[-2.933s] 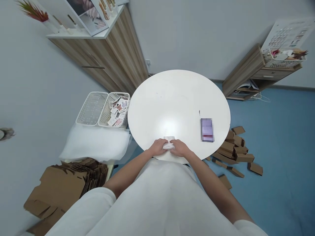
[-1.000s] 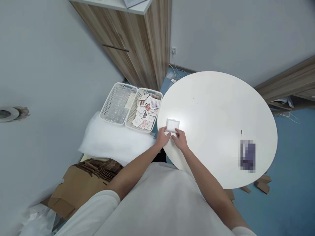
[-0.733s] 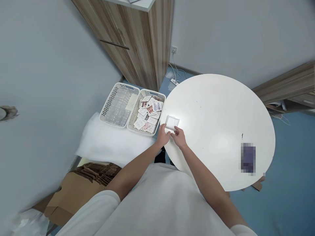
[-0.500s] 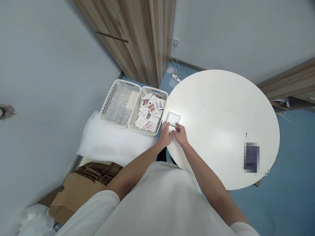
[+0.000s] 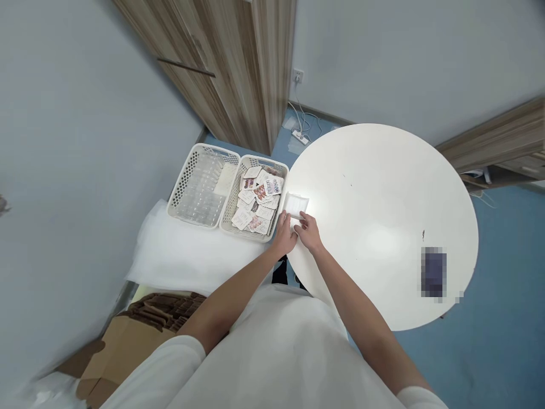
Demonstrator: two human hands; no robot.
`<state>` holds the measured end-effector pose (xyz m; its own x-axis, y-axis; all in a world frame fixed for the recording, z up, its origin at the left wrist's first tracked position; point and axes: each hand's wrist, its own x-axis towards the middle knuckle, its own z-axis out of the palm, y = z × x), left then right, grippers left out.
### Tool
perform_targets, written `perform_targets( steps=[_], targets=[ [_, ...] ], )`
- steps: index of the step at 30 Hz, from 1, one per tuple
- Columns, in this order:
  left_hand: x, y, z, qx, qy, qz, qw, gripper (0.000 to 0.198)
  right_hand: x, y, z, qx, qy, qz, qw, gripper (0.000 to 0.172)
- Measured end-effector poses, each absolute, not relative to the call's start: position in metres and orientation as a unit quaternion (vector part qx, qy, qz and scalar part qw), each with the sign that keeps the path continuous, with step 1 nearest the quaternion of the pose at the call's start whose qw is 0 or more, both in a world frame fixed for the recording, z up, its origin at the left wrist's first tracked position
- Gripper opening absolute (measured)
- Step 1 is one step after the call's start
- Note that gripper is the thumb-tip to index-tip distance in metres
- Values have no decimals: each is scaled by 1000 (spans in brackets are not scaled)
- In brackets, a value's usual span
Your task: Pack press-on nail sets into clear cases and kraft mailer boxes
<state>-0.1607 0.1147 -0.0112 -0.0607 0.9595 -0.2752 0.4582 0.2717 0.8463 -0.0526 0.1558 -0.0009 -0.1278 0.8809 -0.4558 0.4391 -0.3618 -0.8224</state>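
Observation:
A small white packet (image 5: 296, 204) lies at the left edge of the round white table (image 5: 383, 182). My left hand (image 5: 284, 233) has its fingers closed at the packet's near left corner. At its near right corner, the fingertips of my right hand (image 5: 309, 230) pinch the edge. Just left of the table, a white basket (image 5: 224, 226) holds many printed cards (image 5: 260, 199). Beside it, another white basket (image 5: 171, 209) contains clear plastic pieces (image 5: 200, 190) and something pale.
White foam sheeting (image 5: 179, 250) lies below the baskets, with an open cardboard box (image 5: 123, 346) of brown folded pieces nearer me. A blurred dark object (image 5: 434, 272) rests on the table's right side. Behind stand a wooden cabinet (image 5: 238, 68) and a power strip (image 5: 300, 137) on the floor.
The view has shifted slightly, so the baskets and table appear a little further left. Both hands remain at the near edge of the packet.

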Motion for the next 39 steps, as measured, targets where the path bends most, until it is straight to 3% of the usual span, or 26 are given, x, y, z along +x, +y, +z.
perform_targets(
  steps=[15,26,39],
  targets=[
    [-158,102,-6,540,656,296,436,63,-37,141,4,-611,-516,566,200,61],
    [-132,31,0,530,664,263,457,45,41,72,23,-624,-512,574,141,56],
    [-97,-60,53,463,743,305,375,34,76,39,31,-493,-585,638,87,41]
  ],
)
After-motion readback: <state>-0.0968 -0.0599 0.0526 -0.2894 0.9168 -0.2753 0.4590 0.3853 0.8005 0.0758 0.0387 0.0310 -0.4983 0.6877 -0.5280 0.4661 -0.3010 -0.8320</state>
